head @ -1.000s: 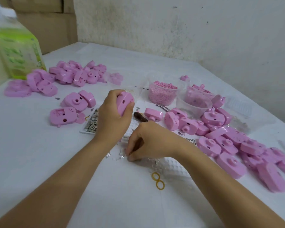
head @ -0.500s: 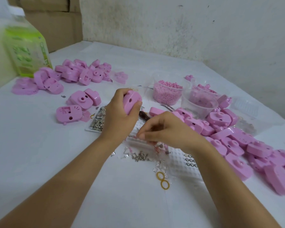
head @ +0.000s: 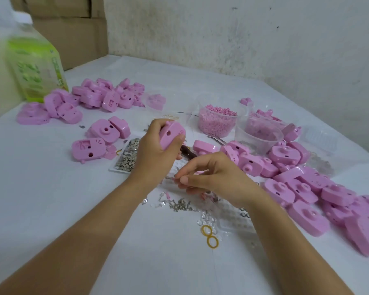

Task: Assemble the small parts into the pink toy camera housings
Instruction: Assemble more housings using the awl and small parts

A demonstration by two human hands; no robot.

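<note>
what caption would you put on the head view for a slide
Left hand grips a pink camera housing while the right hand, fingertips pinched together, hovers over loose screws on the white table.

White-covered table (head: 51, 209) bore pink housings (head: 107, 96) heaped far left and along the right, two clear tubs (head: 258, 143), loose metal bits (head: 180, 206), and two yellow rings (head: 209, 235) near centre.
</note>
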